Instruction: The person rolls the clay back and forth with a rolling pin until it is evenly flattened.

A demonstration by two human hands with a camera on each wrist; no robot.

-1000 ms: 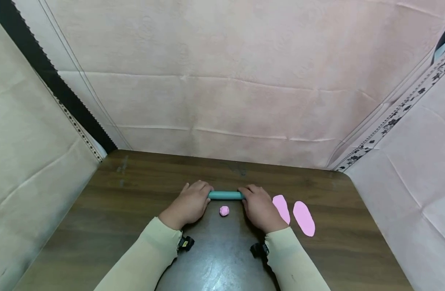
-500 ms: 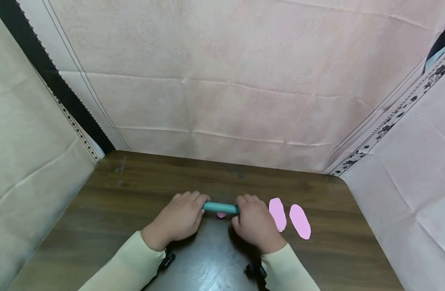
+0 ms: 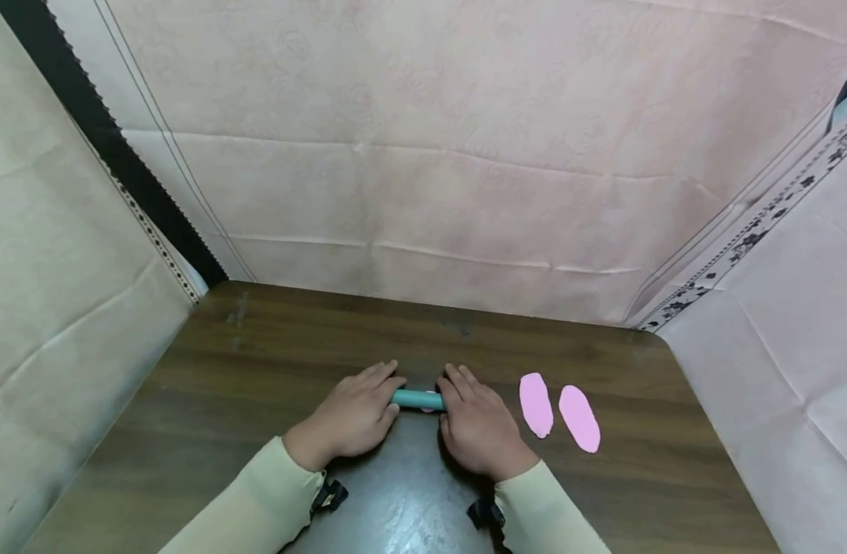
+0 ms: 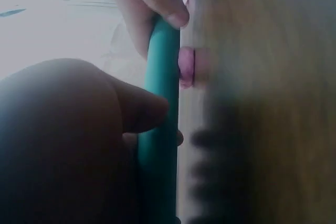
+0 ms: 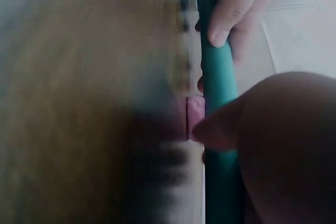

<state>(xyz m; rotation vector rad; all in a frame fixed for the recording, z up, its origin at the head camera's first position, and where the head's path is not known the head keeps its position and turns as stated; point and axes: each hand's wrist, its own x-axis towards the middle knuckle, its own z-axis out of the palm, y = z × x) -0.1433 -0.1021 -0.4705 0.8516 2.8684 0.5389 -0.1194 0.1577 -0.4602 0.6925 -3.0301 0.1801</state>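
A teal rolling pin [image 3: 419, 399] lies crosswise between both hands, over a small pink lump of clay [image 4: 186, 67]. In the wrist views the lump looks like a thick, squat disc pressed between pin and table; from above, the pin hides most of it. My left hand [image 3: 351, 413] holds the pin's left end, thumb on the near side and fingers reaching over the far side. The right hand [image 3: 480, 423] holds the other end the same way, its thumb close to the clay in the right wrist view.
Two flat pink oval pieces [image 3: 536, 405] lie side by side on the brown wooden table [image 3: 312, 323], right of the right hand. Pale cloth [image 3: 423, 192] hangs behind the table and along both sides. A dark wrist camera [image 3: 329, 495] sits at the left cuff.
Both hands have drawn the rolling pin towards the body and onto the pink lump, which lay in the open before. The hands are closer together, and their fingers reach further over the pin.
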